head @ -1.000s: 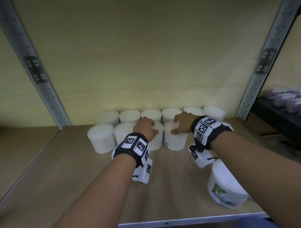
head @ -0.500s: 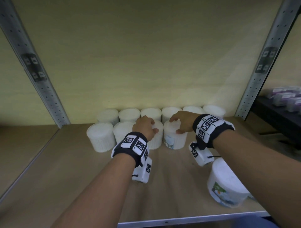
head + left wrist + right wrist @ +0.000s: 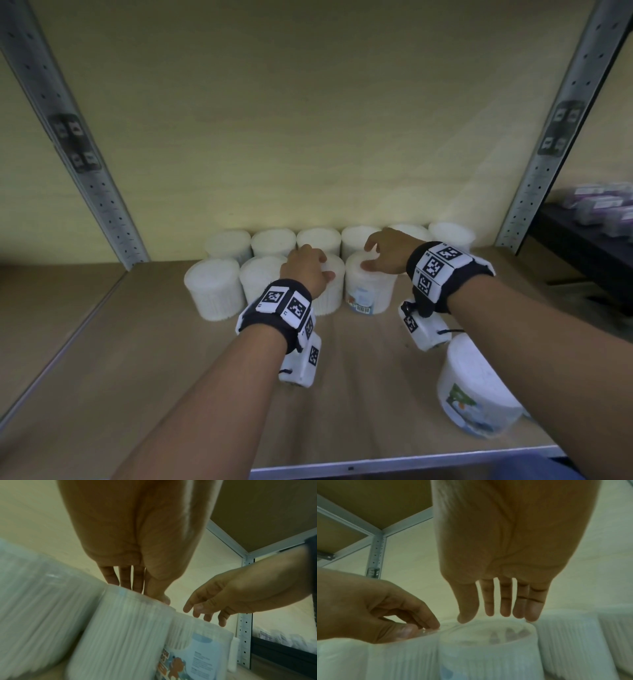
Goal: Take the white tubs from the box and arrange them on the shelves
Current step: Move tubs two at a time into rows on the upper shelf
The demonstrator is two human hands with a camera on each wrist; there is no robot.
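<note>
White tubs stand in two rows at the back of the wooden shelf [image 3: 137, 359]. My left hand [image 3: 305, 265] holds the top of a front-row tub [image 3: 330, 298], fingers curled over its lid and thumb on the rim. The same left hand [image 3: 419, 623] shows in the right wrist view, fingertips on the lid. Next to that tub on the right stands a tub with a blue label and barcode [image 3: 368, 291]. My right hand [image 3: 376, 253] hovers over it, fingers straight and spread [image 3: 496, 614]. A lone labelled tub [image 3: 476, 394] stands near the front right edge.
Perforated metal uprights [image 3: 85, 171] [image 3: 555, 144] flank the shelf bay, and a metal lip [image 3: 376, 469] runs along the front. A dark shelf with purple packs [image 3: 603, 205] lies to the right. Bare board stretches over the left and front.
The tub under my right hand has turned, bringing its label and barcode round to the front. My right hand's fingers have lifted off its lid. The left hand has stayed put.
</note>
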